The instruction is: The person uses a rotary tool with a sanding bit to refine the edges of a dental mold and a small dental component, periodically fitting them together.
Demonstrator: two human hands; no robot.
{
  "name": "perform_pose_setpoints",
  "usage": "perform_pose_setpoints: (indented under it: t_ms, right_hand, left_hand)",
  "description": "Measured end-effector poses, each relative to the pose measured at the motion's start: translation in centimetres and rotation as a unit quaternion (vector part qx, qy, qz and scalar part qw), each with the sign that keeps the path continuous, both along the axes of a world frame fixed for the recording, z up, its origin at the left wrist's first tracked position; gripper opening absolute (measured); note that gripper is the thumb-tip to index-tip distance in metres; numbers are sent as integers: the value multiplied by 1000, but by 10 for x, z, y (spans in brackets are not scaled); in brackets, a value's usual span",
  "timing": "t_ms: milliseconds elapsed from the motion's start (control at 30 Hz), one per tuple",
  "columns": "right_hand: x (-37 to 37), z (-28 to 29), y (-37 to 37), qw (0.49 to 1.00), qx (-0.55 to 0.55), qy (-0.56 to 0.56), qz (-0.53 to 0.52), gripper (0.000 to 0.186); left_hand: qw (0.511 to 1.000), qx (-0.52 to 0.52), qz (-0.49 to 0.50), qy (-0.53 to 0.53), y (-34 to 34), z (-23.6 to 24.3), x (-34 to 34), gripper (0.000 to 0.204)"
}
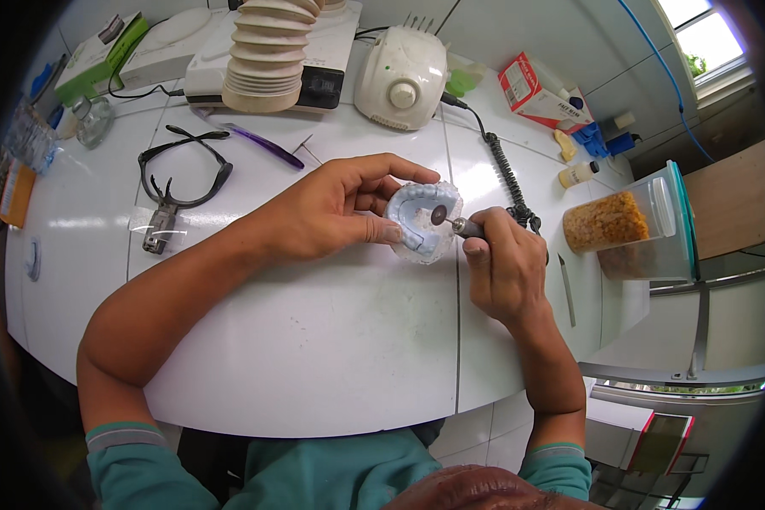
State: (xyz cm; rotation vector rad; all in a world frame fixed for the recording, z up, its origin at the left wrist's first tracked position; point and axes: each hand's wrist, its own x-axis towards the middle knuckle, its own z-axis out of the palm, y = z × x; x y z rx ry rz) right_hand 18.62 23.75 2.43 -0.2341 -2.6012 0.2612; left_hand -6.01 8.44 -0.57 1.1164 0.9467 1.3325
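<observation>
My left hand (330, 208) is closed around the edge of a pale blue dental cast (399, 208), thumb on the near side and fingers on the far side. A clear plastic shell with a ragged rim covers the cast. In my right hand (512, 265) is a rotary handpiece (468, 228), gripped like a pen. Its small dark cutting disc (439, 215) sits over the inner side of the cast's arch; whether it touches the plastic cannot be made out. A coiled cord (508, 174) runs behind my right hand toward the white control box (404, 76).
Black-framed glasses (221, 174) and a grey metal device (159, 228) lie left. Beyond my left hand are a purple-handled tool (268, 146) and a ribbed hose (265, 55). At right stand a knife (567, 291), a small bottle (578, 174) and a tub of orange granules (608, 223).
</observation>
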Motion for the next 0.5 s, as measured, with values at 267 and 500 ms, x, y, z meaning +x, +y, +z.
perform_pose_setpoints:
  t_ms: [267,500]
  right_hand:
    - [0,6,-9,996,35,-73,-33,39]
    - [0,5,-2,993,60,-102,-9,41]
  left_hand:
    - [997,-38,0,75,0,5,1,71]
    - [995,-21,-10,99,0,2,3,72]
